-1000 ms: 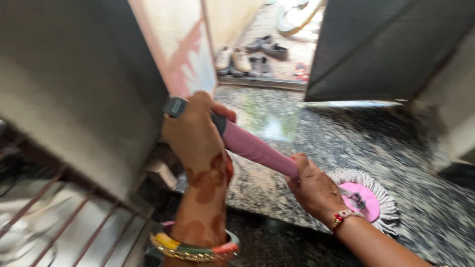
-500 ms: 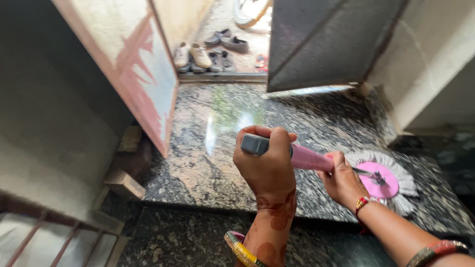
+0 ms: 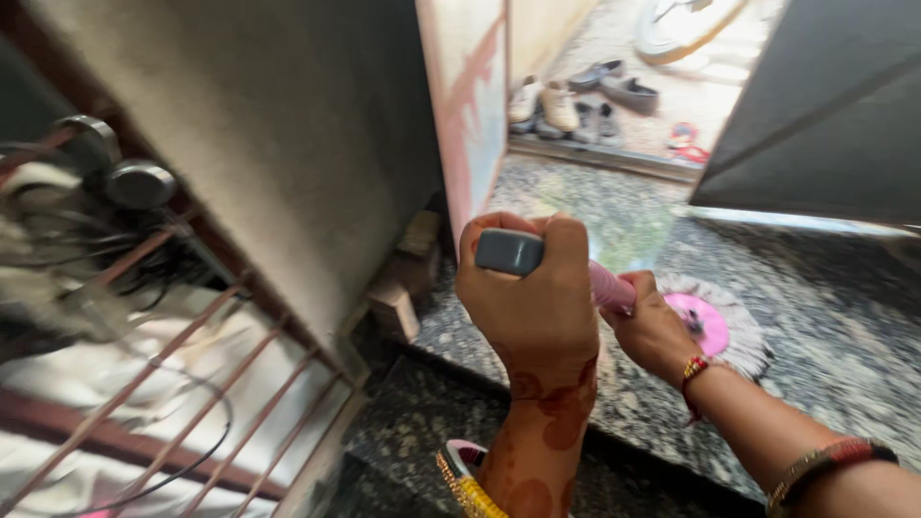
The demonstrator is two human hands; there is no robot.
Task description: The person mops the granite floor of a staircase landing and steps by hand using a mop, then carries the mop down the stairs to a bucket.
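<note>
We gripped the mop handle (image 3: 606,285) tightly, left hand (image 3: 530,299) topmost, right hand (image 3: 654,331) lower; mop head (image 3: 712,324) at three o'clock, floor edge (image 3: 537,403) close below, motion-blurred.

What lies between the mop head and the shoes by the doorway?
In the head view, only bare, glossy speckled granite floor runs from the mop head to the raised door threshold; the shoes sit just beyond it.

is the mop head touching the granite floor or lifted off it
Touching. The head view shows the round mop head lying flat on the granite floor, its white fringe spread on the stone with no gap or shadow beneath.
</note>
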